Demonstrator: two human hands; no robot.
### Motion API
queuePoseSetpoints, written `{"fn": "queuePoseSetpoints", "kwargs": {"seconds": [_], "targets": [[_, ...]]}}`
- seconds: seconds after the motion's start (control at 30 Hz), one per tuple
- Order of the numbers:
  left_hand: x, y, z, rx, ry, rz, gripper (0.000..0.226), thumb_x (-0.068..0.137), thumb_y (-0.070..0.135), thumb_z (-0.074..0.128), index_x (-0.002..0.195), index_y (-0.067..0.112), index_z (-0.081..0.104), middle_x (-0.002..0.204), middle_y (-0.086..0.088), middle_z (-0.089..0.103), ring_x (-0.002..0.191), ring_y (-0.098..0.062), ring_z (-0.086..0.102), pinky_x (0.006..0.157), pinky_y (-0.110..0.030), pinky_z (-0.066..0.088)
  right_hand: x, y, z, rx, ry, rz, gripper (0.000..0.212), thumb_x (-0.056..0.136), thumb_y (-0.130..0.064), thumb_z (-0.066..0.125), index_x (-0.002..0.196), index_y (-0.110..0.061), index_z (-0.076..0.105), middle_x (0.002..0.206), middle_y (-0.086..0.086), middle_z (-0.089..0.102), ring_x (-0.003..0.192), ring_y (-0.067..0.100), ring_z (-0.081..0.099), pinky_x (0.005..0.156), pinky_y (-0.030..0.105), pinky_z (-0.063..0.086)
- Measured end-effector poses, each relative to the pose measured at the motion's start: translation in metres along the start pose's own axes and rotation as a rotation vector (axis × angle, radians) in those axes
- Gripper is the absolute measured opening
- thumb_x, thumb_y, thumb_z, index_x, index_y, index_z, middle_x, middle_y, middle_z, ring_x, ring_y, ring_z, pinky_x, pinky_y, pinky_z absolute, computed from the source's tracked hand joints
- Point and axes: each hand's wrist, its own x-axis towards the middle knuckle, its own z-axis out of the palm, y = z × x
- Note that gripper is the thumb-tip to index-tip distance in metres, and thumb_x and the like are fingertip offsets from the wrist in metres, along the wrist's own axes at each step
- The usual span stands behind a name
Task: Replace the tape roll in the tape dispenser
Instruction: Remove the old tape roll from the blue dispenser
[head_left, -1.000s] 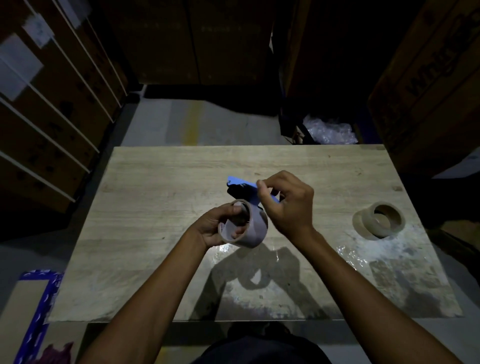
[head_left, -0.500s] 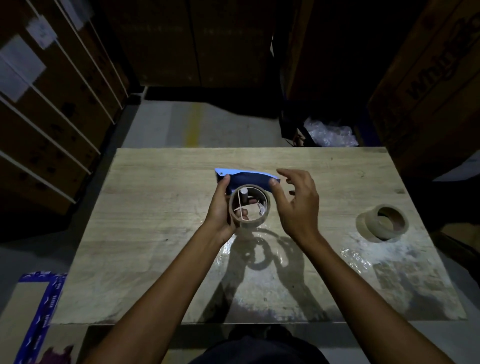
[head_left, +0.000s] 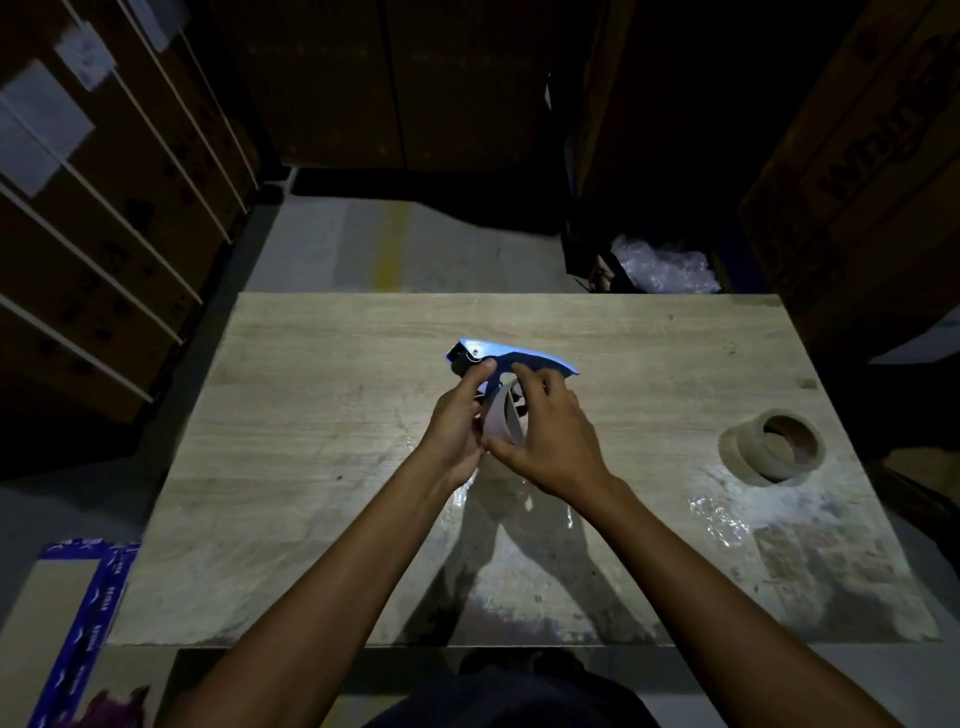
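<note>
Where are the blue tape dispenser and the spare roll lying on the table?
blue tape dispenser (head_left: 519, 355), head view, on its upper blue frame.
spare roll (head_left: 743, 449), head view, on its outer left wall.

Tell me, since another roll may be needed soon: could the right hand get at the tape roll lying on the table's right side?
Probably yes, once freed. The right hand is busy on the roll at the blue dispenser, but bare table lies between it and the spare tape roll.

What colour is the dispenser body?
Blue, seen in the head view: the dispenser is held over the table by both hands.
</note>
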Motion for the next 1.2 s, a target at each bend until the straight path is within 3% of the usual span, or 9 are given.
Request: {"fn": "queuePoseSetpoints", "kwargs": {"seconds": [0.23, 0.4, 0.57, 0.63, 0.73, 0.9, 1.0, 1.1, 1.2], "targets": [[0.030, -0.029, -0.034, 0.075, 0.069, -0.162, 0.029, 0.088, 0.028, 0.070, 0.108, 0.007, 0.069, 0.098, -0.014, 0.066, 0.083, -0.027, 0.065, 0.064, -0.035, 0.058, -0.003, 0.014, 0.023, -0.058, -0.051, 0.100, 0.059, 0.079, -0.053, 0.060, 0.130, -0.030, 0.043, 0.123, 0.003, 0.049, 0.103, 0.030, 0.055, 0.067, 0.032, 0.044], [0.046, -0.056, -0.050, 0.063, 0.090, -0.269, 0.020, 0.088, 0.022, 0.070, 0.103, 0.008, 0.068, 0.089, -0.013, 0.069, 0.084, -0.029, 0.066, 0.068, -0.041, 0.058, -0.007, 0.038, 0.046, -0.105, -0.186, 0.172, 0.077, 0.075, -0.055, 0.068, 0.138, -0.026, 0.036, 0.133, 0.009, 0.043, 0.110, 0.037, 0.052, 0.073, 0.037, 0.044], [0.057, -0.078, -0.051, 0.025, 0.107, -0.328, 0.008, 0.090, 0.010, 0.066, 0.095, 0.003, 0.066, 0.084, -0.016, 0.068, 0.081, -0.029, 0.066, 0.072, -0.044, 0.059, -0.015, 0.054, 0.067, -0.068, -0.202, 0.249, 0.072, 0.075, -0.056, 0.065, 0.136, -0.028, 0.039, 0.131, 0.010, 0.045, 0.111, 0.036, 0.051, 0.079, 0.042, 0.053], [0.062, -0.085, -0.054, 0.029, 0.120, -0.337, 0.013, 0.090, 0.008, 0.067, 0.100, 0.000, 0.066, 0.096, -0.020, 0.068, 0.087, -0.031, 0.067, 0.072, -0.042, 0.060, -0.018, 0.058, 0.072, -0.073, -0.206, 0.253, 0.072, 0.075, -0.055, 0.067, 0.136, -0.027, 0.039, 0.133, 0.011, 0.043, 0.111, 0.036, 0.050, 0.079, 0.043, 0.053], [0.066, -0.093, -0.060, 0.036, 0.176, -0.336, 0.016, 0.091, 0.007, 0.067, 0.104, -0.001, 0.065, 0.111, -0.024, 0.062, 0.092, -0.031, 0.065, 0.064, -0.039, 0.062, -0.020, 0.059, 0.078, -0.107, -0.213, 0.236, 0.071, 0.076, -0.052, 0.068, 0.136, -0.026, 0.040, 0.135, 0.011, 0.040, 0.113, 0.035, 0.049, 0.080, 0.044, 0.055], [0.069, -0.091, -0.063, 0.059, 0.215, -0.324, 0.011, 0.087, 0.002, 0.071, 0.095, -0.004, 0.065, 0.099, -0.023, 0.069, 0.084, -0.029, 0.070, 0.059, -0.036, 0.063, -0.019, 0.060, 0.085, -0.097, -0.204, 0.237, 0.070, 0.076, -0.052, 0.067, 0.136, -0.026, 0.040, 0.133, 0.011, 0.041, 0.114, 0.034, 0.049, 0.079, 0.044, 0.056], [0.073, -0.091, -0.063, 0.112, 0.269, -0.316, 0.018, 0.085, 0.004, 0.074, 0.095, -0.008, 0.065, 0.085, -0.021, 0.072, 0.067, -0.029, 0.071, 0.058, -0.037, 0.061, -0.020, 0.061, 0.082, -0.028, -0.163, 0.246, 0.063, 0.078, -0.053, 0.064, 0.132, -0.027, 0.044, 0.130, 0.008, 0.043, 0.110, 0.030, 0.053, 0.076, 0.039, 0.056], [0.072, -0.090, -0.060, 0.206, 0.378, -0.293, 0.020, 0.086, 0.009, 0.074, 0.086, -0.007, 0.063, 0.054, -0.013, 0.062, 0.047, -0.026, 0.055, 0.048, -0.032, 0.052, -0.022, 0.062, 0.074, 0.097, -0.098, 0.276, 0.063, 0.073, -0.051, 0.072, 0.128, -0.030, 0.049, 0.129, 0.006, 0.044, 0.106, 0.025, 0.058, 0.074, 0.029, 0.052], [0.062, -0.081, -0.054, 0.279, 0.450, -0.218, 0.025, 0.087, 0.019, 0.070, 0.089, -0.006, 0.068, 0.065, -0.018, 0.064, 0.053, -0.026, 0.054, 0.052, -0.032, 0.046, -0.025, 0.058, 0.057, 0.293, -0.010, 0.294, 0.070, 0.071, -0.046, 0.079, 0.132, -0.031, 0.047, 0.124, 0.002, 0.046, 0.099, 0.013, 0.058, 0.067, 0.012, 0.041]]}}
